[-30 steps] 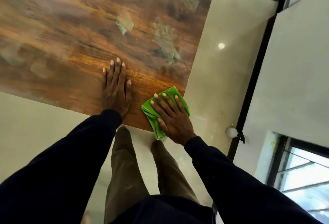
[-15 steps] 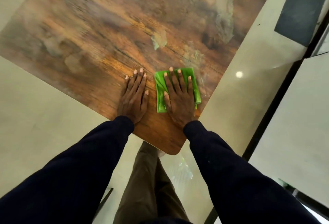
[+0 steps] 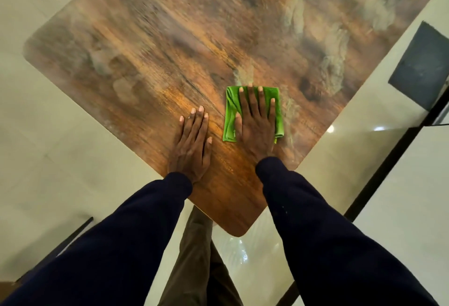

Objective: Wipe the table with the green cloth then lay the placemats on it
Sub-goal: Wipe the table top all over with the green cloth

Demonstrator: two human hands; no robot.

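Okay, head view, the only one. Person stands at the near corner of the table (image 3: 145, 38); I read this as the wiping step. Right hand (image 3: 255, 128) lies flat on the folded green cloth (image 3: 229, 108), fingers straight and slightly spread, palm pressing it to the wood, with no pinch or curl. The cloth sits on the tabletop toward the right edge, not far from the near corner, just right of the left hand (image 3: 190, 145) and not touching it. Left hand is flat on bare wood, fingers straight and close together, grasping nothing. Looks like a brace.

To do it well:
- Use even palm pressure.
- Hold the cloth flat so it does not bunch under the fingers.
- Make long overlapping strokes out to the far side, then along the edges and rounded corners.

Most of the top lies beyond the cloth, so I'd judge the wiping far from done. Pale cloudy patches at upper right may be smears or reflections; cannot tell, the surface is blurred.

Around:
- Glossy pale floor (image 3: 48, 135).
- Dark square patch (image 3: 422, 67) on the floor off the table's right edge, unclear what it is.
- Black strip (image 3: 379, 184) running diagonally at right.
- Dark bar (image 3: 73, 235) at lower left, unclear.
- Brown trousers (image 3: 194, 257) below the table corner.

Placemats not in view. The only obstacle I see to a leftward stroke is the bracing left hand.
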